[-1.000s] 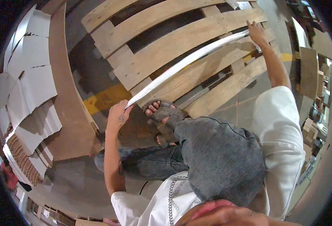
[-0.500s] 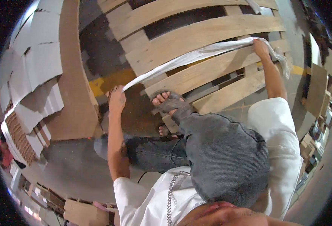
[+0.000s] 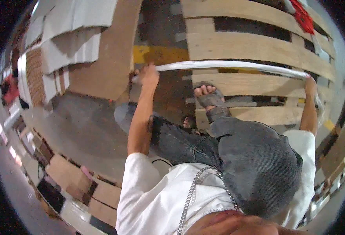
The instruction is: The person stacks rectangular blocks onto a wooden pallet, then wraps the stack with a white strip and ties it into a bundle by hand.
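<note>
A long white strip (image 3: 219, 64), which looks like thin plastic film or cloth, stretches taut over a wooden pallet (image 3: 243, 43). Its left end is in my left hand (image 3: 147, 75), closed, beside the edge of a brown cardboard sheet; motion smears the fingers a little. At the pallet's right side my right hand (image 3: 310, 81) is closed around the other end. A loose tail of the strip trails down by my right wrist. My sandalled foot (image 3: 211, 100) rests at the pallet's near left edge, below the strip.
Tall stacks of white and brown cardboard (image 3: 72, 47) stand on the left. A red bundle (image 3: 302, 17) lies on the pallet's far right. Yellow floor marking (image 3: 160, 54) shows between cardboard and pallet. Cardboard boxes (image 3: 68, 174) line the lower left.
My hands have moved apart a little, and the strip now runs straighter and nearly level. The view has swung left, so the pallet sits further right. The red bundle has come into sight.
</note>
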Motion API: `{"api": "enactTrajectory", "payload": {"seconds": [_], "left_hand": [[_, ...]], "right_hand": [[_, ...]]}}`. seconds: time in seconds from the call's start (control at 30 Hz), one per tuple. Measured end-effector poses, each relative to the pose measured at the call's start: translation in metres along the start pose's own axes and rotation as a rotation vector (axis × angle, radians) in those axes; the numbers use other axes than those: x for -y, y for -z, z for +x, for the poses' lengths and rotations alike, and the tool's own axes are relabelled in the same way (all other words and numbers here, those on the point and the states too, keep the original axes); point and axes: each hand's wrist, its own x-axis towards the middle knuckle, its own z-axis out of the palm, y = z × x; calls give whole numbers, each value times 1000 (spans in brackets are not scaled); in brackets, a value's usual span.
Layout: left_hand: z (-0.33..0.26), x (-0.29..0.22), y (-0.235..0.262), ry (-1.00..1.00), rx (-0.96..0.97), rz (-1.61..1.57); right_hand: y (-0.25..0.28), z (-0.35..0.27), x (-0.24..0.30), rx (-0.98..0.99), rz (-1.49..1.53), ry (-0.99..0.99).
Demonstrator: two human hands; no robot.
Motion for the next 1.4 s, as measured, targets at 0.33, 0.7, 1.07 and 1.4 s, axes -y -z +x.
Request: {"api": "enactTrajectory", "payload": {"seconds": [0.33, 0.7, 1.07, 1.4], "left_hand": [[-5, -13, -12, 98, 220, -13], [-48, 7, 21, -30, -43, -147], [-24, 93, 137, -138, -248, -386], [24, 166, 131, 483, -80, -1154]], "right_hand": [[42, 28, -27, 133, -342, -296], [131, -6, 300, -138, 424, 298], [164, -72, 646, 411, 1208, 907], [82, -140, 726, 639, 1362, 762]]}}
